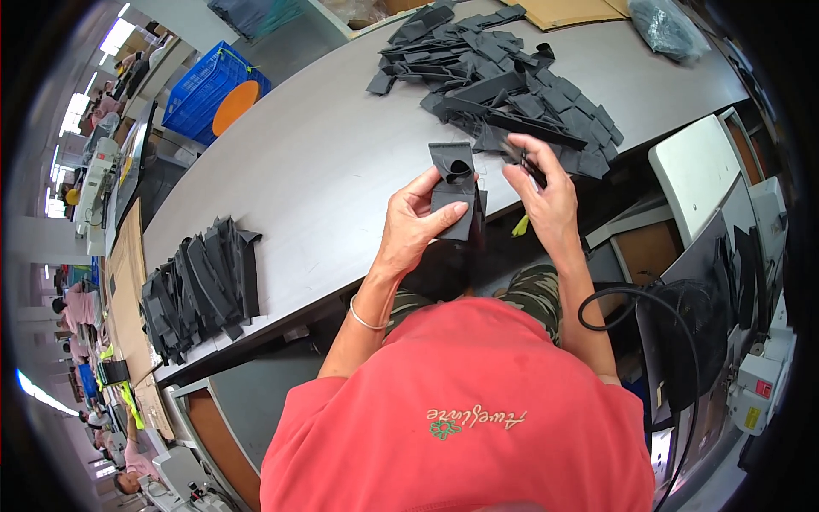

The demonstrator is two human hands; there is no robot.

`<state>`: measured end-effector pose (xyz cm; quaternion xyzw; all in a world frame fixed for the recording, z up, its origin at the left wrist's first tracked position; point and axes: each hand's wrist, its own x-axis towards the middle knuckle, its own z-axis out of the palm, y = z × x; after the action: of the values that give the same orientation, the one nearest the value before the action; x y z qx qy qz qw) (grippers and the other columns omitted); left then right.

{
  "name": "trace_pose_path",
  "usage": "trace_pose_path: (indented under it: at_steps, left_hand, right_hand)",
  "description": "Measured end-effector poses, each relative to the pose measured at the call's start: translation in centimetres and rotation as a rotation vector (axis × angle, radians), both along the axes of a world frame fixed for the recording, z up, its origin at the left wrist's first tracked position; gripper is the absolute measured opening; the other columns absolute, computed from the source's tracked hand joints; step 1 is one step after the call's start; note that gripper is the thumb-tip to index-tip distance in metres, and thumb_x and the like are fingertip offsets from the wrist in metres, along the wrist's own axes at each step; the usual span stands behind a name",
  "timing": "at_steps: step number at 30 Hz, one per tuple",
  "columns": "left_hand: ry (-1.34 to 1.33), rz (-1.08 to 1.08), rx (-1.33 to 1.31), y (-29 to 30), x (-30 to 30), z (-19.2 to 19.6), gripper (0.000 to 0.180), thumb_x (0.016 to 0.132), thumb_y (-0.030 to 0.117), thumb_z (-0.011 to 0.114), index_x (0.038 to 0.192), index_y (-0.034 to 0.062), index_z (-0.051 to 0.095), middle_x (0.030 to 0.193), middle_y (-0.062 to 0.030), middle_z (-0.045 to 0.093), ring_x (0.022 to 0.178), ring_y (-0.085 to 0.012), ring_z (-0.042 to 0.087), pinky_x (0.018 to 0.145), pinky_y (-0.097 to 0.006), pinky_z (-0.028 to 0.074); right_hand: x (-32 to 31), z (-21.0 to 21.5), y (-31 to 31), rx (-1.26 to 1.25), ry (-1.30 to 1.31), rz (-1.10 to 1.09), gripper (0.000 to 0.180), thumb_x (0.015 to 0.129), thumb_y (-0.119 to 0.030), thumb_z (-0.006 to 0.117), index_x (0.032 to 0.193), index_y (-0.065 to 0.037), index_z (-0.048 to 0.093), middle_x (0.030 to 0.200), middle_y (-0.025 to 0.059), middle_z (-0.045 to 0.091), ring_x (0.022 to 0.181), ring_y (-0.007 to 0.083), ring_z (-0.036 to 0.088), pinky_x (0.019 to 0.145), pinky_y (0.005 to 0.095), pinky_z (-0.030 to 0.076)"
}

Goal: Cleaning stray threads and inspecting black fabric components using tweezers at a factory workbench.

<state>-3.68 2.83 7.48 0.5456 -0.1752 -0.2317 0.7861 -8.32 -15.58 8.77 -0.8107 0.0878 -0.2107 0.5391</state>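
Pale-grey counter w/ big heap of dark-grey fabric pieces at far R; smaller row of dark strips near its L edge; L hand pinched on folded fabric piece at counter's near edge, long axis approx. pointing away from wearer; R hand closed round small dark tool, prob. snips (blurred), just R of piece's far end, apart from it; L hand nearer.
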Motion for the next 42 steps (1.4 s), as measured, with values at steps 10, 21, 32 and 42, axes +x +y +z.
trace_pose_path:
  at_steps: [10,21,32,42]
  left_hand:
    - [0.007,0.025,-0.033,-0.6,0.3,-0.1,0.051,0.080,0.004,0.072,0.126,-0.0031,0.052,0.117,-0.0104,0.063,0.102,-0.0150,0.062,0.090,-0.029,0.050]
    - [0.019,0.007,-0.034,-0.7,0.2,-0.1,0.051,0.080,0.005,0.072,0.126,-0.0030,0.052,0.116,-0.0098,0.063,0.101,-0.0146,0.061,0.089,-0.029,0.051]
    - [0.011,-0.010,0.014,-0.7,0.2,0.0,0.051,0.081,0.004,0.072,0.127,-0.0034,0.051,0.115,-0.0102,0.063,0.099,-0.0144,0.062,0.087,-0.028,0.052]
    - [-0.094,0.011,0.109,-0.9,-0.4,-1.2,0.055,0.081,0.001,0.070,0.131,-0.0038,0.047,0.116,-0.0083,0.060,0.102,-0.0124,0.059,0.089,-0.027,0.048]
  right_hand:
    - [-1.8,-0.7,0.1,0.042,0.018,0.158,0.017,0.086,-0.013,0.064,0.100,-0.006,0.069,0.087,0.0083,0.070,0.077,0.0170,0.067,0.071,0.0258,0.048]
    - [-1.7,-0.6,0.7,-0.163,-0.104,0.068,0.014,0.082,-0.012,0.067,0.094,-0.006,0.068,0.087,0.0085,0.069,0.078,0.0235,0.066,0.069,0.0305,0.049]
    - [-1.7,-0.6,0.7,-0.302,-0.192,0.065,0.010,0.080,-0.012,0.067,0.090,-0.009,0.068,0.082,0.0055,0.068,0.073,0.0235,0.063,0.068,0.0318,0.047]
    - [-0.6,-0.2,1.7,-0.089,-0.192,0.083,0.028,0.077,-0.011,0.073,0.103,-0.010,0.064,0.089,0.0043,0.066,0.077,0.0191,0.064,0.069,0.0282,0.050]
